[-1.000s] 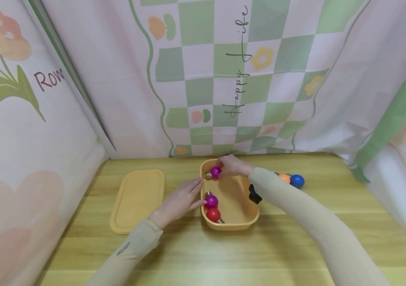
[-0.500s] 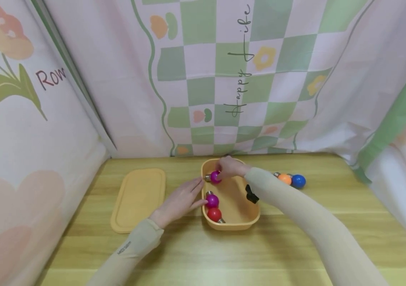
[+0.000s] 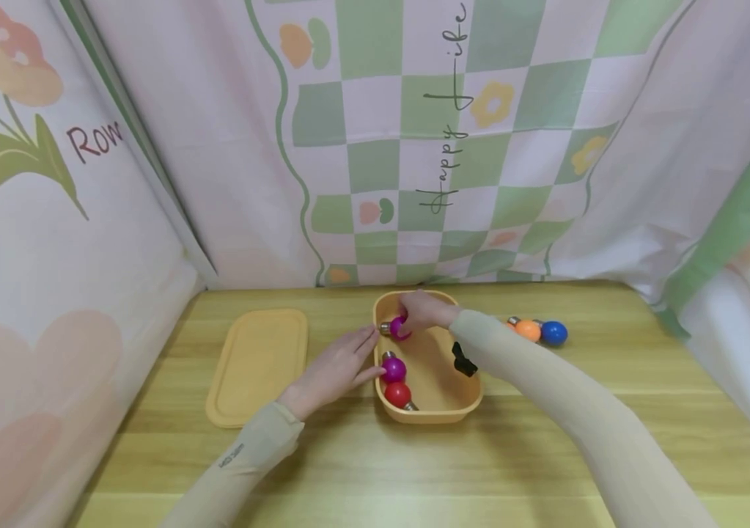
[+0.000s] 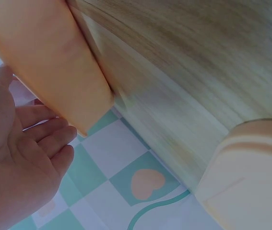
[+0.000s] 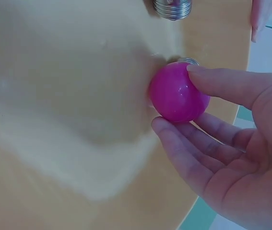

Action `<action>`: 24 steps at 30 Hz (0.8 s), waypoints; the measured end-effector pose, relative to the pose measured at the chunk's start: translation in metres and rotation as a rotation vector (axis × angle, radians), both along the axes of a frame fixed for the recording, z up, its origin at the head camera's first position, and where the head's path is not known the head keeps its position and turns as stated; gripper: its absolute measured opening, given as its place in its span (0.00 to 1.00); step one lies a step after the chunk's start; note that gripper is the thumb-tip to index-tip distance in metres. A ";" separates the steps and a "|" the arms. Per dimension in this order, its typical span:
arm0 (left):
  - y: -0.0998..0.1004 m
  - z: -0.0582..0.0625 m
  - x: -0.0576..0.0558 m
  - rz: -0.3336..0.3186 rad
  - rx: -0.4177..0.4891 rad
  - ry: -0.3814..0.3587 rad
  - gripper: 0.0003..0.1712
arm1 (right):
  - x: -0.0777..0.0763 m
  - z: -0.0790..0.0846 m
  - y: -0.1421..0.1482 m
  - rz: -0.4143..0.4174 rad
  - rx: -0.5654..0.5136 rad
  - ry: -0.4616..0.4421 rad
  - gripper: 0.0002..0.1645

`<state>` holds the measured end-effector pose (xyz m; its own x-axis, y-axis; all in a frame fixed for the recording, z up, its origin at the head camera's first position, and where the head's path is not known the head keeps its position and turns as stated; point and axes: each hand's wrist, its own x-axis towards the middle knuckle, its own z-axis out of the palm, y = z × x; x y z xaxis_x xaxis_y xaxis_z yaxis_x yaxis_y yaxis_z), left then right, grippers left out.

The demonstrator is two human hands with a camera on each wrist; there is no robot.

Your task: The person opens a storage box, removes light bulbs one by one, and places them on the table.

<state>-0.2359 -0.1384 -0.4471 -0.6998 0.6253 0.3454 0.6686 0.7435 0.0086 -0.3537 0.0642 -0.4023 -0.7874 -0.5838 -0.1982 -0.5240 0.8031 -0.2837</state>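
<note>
My right hand (image 3: 424,311) reaches into the far end of a yellow-orange plastic box (image 3: 437,392). Thumb and fingers pinch the round glass of a magenta light bulb (image 5: 178,93), which lies on its side, metal base towards the box's left wall. Nearer to me in the box lie a second magenta bulb (image 3: 394,369) and a red bulb (image 3: 398,395), along the left wall. My left hand (image 3: 331,369) rests at the left rim, fingers fairly straight outside the wall and thumb reaching over the rim beside the second magenta bulb.
A flat lid (image 3: 259,367) of the same colour lies on the wooden table (image 3: 348,469) to the left. Right of the box, partly behind my right sleeve (image 3: 546,374), are an orange bulb (image 3: 528,331) and a blue bulb (image 3: 553,333). A patterned curtain (image 3: 375,169) hangs behind.
My right hand has brought the magenta bulb slightly lower in the box, and its base has turned to point more squarely at the left wall. The left hand stays at the rim.
</note>
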 end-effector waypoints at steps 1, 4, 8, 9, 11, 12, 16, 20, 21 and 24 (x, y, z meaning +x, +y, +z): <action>0.000 0.000 0.000 0.000 -0.001 0.001 0.39 | 0.000 0.000 0.001 0.004 0.000 0.005 0.16; 0.001 0.000 -0.001 -0.006 0.003 0.004 0.39 | 0.001 0.000 0.005 0.016 -0.007 0.015 0.18; 0.001 0.000 0.000 -0.006 0.002 0.005 0.38 | 0.003 0.002 0.012 0.040 -0.023 0.044 0.18; 0.002 0.000 0.000 -0.005 0.003 0.003 0.38 | 0.004 0.003 0.014 0.046 -0.032 0.050 0.17; 0.002 0.002 0.001 -0.003 0.006 -0.006 0.38 | 0.006 0.005 0.018 0.054 -0.053 0.054 0.17; 0.001 0.002 0.001 -0.002 0.006 -0.009 0.38 | 0.007 0.006 0.021 0.061 -0.069 0.057 0.16; 0.001 0.002 0.001 -0.002 0.006 -0.022 0.38 | 0.012 0.012 0.030 0.073 -0.112 0.061 0.16; 0.000 0.001 0.001 -0.002 0.007 -0.026 0.38 | 0.016 0.018 0.040 0.064 -0.143 0.074 0.16; 0.000 0.001 0.002 -0.001 0.009 -0.028 0.38 | 0.016 0.020 0.043 0.063 -0.158 0.080 0.16; 0.000 0.001 0.002 0.000 0.012 -0.039 0.39 | 0.016 0.022 0.052 0.047 -0.190 0.081 0.15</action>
<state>-0.2339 -0.1383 -0.4464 -0.7127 0.6215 0.3251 0.6678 0.7430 0.0436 -0.3382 0.1158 -0.3808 -0.7671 -0.6412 -0.0188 -0.5869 0.7134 -0.3830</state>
